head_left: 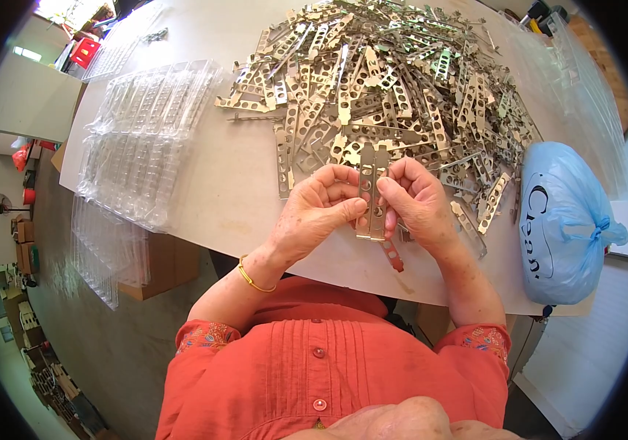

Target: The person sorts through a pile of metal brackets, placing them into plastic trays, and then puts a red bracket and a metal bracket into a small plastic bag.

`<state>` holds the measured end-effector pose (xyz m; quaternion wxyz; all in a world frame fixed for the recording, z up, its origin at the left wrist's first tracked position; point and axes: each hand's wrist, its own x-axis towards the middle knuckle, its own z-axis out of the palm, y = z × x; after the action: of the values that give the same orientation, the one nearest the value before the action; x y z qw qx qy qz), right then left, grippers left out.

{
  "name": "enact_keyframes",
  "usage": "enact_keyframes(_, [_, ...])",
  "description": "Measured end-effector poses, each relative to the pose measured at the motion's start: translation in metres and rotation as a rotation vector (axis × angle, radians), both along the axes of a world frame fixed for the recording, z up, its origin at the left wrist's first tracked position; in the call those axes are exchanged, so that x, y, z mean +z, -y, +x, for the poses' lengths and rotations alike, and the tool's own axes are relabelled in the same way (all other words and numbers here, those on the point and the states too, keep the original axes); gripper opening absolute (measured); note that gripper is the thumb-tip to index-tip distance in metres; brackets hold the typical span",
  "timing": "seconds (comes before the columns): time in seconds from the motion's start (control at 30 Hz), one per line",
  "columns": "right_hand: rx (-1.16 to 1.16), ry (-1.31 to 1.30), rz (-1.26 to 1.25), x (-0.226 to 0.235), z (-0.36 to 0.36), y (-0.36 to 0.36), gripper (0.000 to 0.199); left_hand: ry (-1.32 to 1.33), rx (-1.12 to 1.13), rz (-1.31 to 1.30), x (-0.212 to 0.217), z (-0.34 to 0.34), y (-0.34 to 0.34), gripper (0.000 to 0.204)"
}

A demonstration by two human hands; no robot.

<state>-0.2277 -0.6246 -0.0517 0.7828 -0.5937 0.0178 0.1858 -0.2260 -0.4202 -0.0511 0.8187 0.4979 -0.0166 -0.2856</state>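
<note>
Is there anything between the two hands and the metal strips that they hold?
Nothing visible. The left hand and right hand both already grip the perforated metal strips directly, just in front of the pile of strips.

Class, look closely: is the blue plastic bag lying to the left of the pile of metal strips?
No, the blue plastic bag lies at the table's right edge, right of the pile of metal strips.

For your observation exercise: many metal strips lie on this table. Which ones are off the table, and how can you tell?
The pair of metal strips pinched upright between the left hand and right hand. All others lie loose in the pile on the table.
</note>
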Motion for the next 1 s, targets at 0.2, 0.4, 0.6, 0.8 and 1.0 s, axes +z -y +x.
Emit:
enact_keyframes(0.2, [0.005,0.024,-0.021,-0.002,0.001,0.000,0.011,0.002,-0.001,0.005,0.001,0.000,0.000,0.028])
enact_keyframes(0.4, [0.007,0.021,-0.029,-0.001,0.001,0.000,0.012,-0.005,0.005,0.000,0.002,0.000,0.001,0.027])
enact_keyframes(0.6, [0.005,0.011,-0.023,0.000,0.000,0.000,0.012,0.027,0.001,0.012,-0.004,0.002,-0.001,0.022])
enact_keyframes(0.8, [-0.023,0.043,-0.035,-0.001,0.002,0.002,0.012,0.053,0.024,0.064,-0.006,0.005,-0.004,0.012])
enact_keyframes(1.0, [-0.026,0.058,-0.011,-0.001,0.002,0.000,0.011,0.072,0.020,0.115,-0.003,0.006,-0.005,0.015])
